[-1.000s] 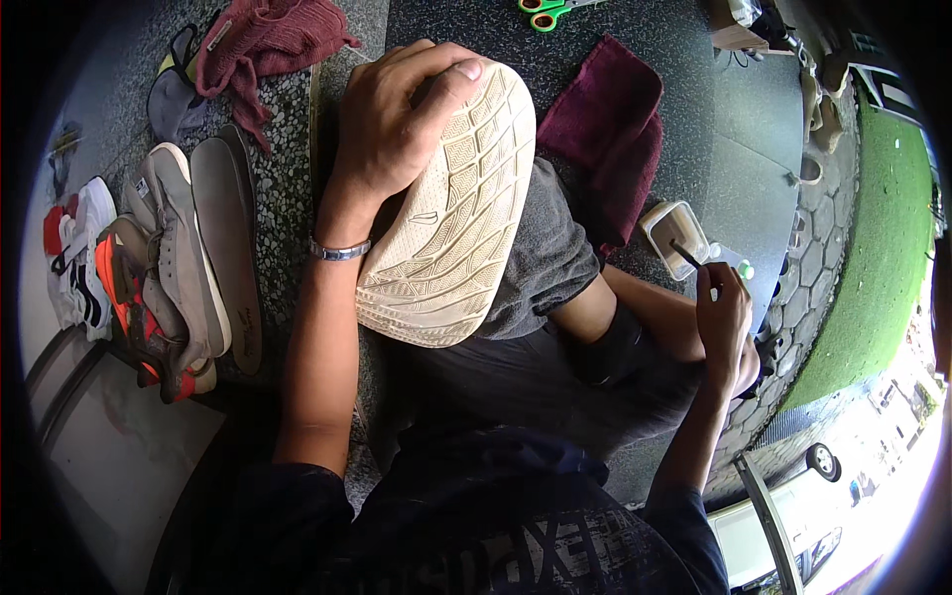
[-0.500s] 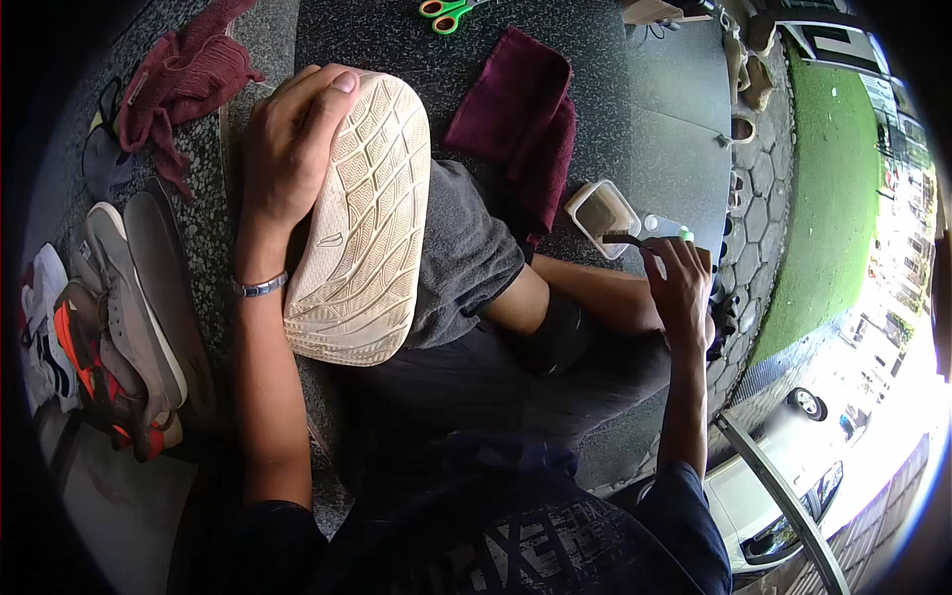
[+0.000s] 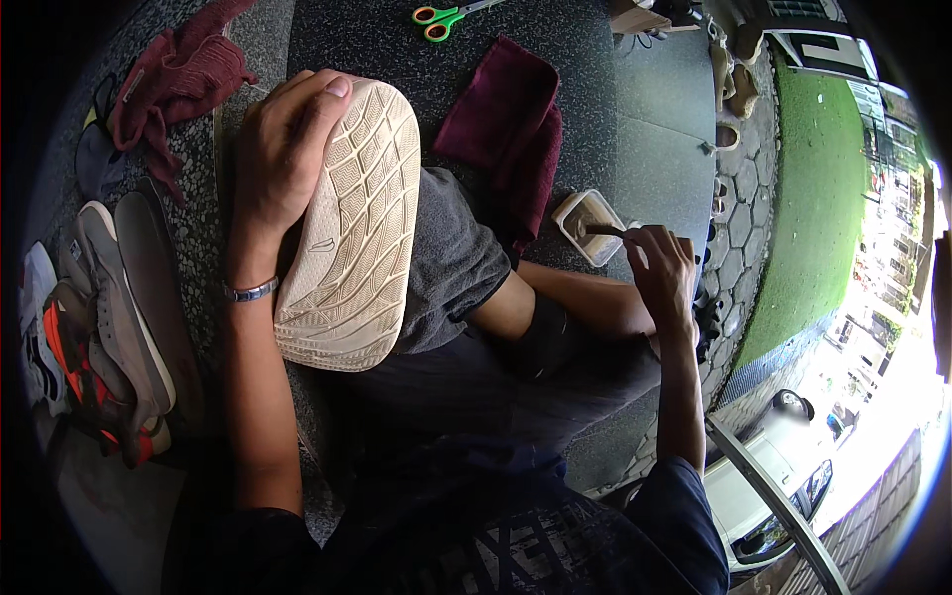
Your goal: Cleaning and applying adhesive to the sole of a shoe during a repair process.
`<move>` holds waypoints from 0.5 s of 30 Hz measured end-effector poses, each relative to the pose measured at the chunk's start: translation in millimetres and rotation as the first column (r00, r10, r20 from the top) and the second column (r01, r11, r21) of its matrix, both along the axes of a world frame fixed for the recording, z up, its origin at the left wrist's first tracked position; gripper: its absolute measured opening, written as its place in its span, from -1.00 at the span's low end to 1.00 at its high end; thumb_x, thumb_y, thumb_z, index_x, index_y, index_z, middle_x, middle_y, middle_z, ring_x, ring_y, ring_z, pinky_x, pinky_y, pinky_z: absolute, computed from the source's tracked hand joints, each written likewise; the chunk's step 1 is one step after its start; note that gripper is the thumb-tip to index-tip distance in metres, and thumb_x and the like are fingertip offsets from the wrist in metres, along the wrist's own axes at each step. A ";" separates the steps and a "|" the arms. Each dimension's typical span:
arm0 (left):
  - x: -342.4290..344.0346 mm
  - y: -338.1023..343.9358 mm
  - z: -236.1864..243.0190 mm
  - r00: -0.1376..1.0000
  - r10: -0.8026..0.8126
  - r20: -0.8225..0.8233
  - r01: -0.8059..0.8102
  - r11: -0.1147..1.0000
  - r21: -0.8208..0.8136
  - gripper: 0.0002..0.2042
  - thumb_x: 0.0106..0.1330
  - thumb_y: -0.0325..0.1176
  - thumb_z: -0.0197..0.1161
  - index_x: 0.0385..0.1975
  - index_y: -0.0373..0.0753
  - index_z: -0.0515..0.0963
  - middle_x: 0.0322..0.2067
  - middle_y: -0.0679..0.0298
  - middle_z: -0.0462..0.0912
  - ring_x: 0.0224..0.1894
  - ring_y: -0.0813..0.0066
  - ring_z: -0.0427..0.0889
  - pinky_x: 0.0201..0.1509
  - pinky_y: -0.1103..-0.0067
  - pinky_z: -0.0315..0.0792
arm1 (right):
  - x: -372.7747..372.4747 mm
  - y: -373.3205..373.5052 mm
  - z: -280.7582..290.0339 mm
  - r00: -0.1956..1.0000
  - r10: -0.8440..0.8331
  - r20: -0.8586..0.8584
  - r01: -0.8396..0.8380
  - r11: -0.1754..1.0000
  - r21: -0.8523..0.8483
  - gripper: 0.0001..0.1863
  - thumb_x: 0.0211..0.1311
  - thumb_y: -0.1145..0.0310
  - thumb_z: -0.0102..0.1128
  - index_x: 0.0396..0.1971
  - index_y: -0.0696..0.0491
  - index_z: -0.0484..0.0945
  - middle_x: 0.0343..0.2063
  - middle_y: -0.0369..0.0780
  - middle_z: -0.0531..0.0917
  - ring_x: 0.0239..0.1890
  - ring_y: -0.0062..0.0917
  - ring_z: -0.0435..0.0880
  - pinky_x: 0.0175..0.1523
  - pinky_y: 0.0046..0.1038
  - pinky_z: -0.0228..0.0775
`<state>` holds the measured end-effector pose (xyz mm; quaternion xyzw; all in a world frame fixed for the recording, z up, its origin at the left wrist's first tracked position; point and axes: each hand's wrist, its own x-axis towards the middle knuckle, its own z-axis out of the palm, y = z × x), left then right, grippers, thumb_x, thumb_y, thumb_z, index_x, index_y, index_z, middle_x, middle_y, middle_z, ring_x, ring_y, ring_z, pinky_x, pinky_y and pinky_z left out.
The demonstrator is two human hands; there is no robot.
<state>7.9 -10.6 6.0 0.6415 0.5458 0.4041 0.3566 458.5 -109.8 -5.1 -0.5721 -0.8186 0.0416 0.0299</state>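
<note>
My left hand (image 3: 288, 149) grips a cream shoe (image 3: 352, 228) at its upper end, thumb on the edge, with its patterned sole facing up over a grey towel (image 3: 446, 278) on my lap. My right hand (image 3: 664, 268) pinches a thin dark brush (image 3: 605, 229), whose head dips into a small plastic container (image 3: 565, 213) of cloudy liquid. A folded maroon cloth (image 3: 496, 119) lies just behind that container on the speckled stone surface (image 3: 357, 30).
Green-handled scissors (image 3: 436, 22) lie at the back. At left are a reddish cloth (image 3: 169, 89) and several shoes (image 3: 129, 307). At right, more footwear (image 3: 739, 84) lines a paved path beside green turf (image 3: 813, 178); a white car (image 3: 764, 466) stands beyond.
The view has shifted, moving the scene leftward and slightly down in the picture. My right hand's brush has moved into the container. My left hand keeps its hold on the shoe.
</note>
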 end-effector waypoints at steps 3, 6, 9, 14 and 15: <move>1.6 0.5 5.5 1.000 0.008 -0.008 -0.008 1.000 0.002 -0.67 0.53 -0.21 0.06 -0.23 -0.37 0.65 -0.46 0.15 0.57 -0.42 0.37 0.57 -0.30 0.49 0.38 | 13.8 -1.8 1.3 0.998 0.022 0.053 -0.019 0.998 -0.055 -0.87 0.22 0.40 0.37 -0.25 -0.06 0.63 -0.29 -0.32 0.67 -0.22 -0.40 0.66 -0.01 -0.33 0.37; 1.5 -0.5 5.2 0.999 0.013 -0.040 -0.012 0.999 0.036 -0.68 0.53 -0.21 0.07 -0.23 -0.35 0.66 -0.43 0.14 0.61 -0.41 0.31 0.62 -0.29 0.47 0.41 | 19.9 -9.1 -1.1 0.996 0.054 0.064 -0.049 0.995 -0.085 -0.86 0.20 0.41 0.38 -0.25 -0.07 0.63 -0.30 -0.32 0.66 -0.22 -0.41 0.66 -0.01 -0.33 0.37; -2.4 2.4 6.3 0.997 0.015 -0.081 -0.012 0.999 0.044 -0.70 0.52 -0.22 0.10 -0.23 -0.33 0.67 -0.41 0.13 0.65 -0.38 0.23 0.67 -0.29 0.44 0.45 | 13.0 -4.9 -3.9 0.993 0.098 0.067 -0.090 0.990 -0.111 -0.83 0.20 0.41 0.38 -0.21 -0.08 0.64 -0.29 -0.33 0.67 -0.22 -0.42 0.66 -0.01 -0.33 0.36; 8.7 1.7 6.1 0.961 0.039 -0.275 0.043 0.957 0.286 -0.70 0.48 -0.12 0.22 -0.31 -0.23 0.71 -0.43 0.27 0.73 -0.42 0.33 0.71 -0.34 0.41 0.52 | -56.2 34.0 32.7 0.998 0.061 -0.013 -0.058 0.984 0.171 -0.91 0.34 0.47 0.20 -0.21 0.02 0.63 -0.29 -0.27 0.68 -0.21 -0.38 0.65 0.04 -0.34 0.28; 8.6 2.3 2.1 0.959 0.045 -0.279 0.039 0.957 0.289 -0.70 0.48 -0.12 0.22 -0.31 -0.23 0.71 -0.43 0.27 0.73 -0.42 0.33 0.71 -0.34 0.41 0.52 | -73.5 44.3 37.4 0.994 0.095 -0.045 -0.085 0.978 0.191 -0.92 0.36 0.47 0.16 -0.23 0.03 0.62 -0.33 -0.27 0.66 -0.25 -0.37 0.63 0.03 -0.34 0.26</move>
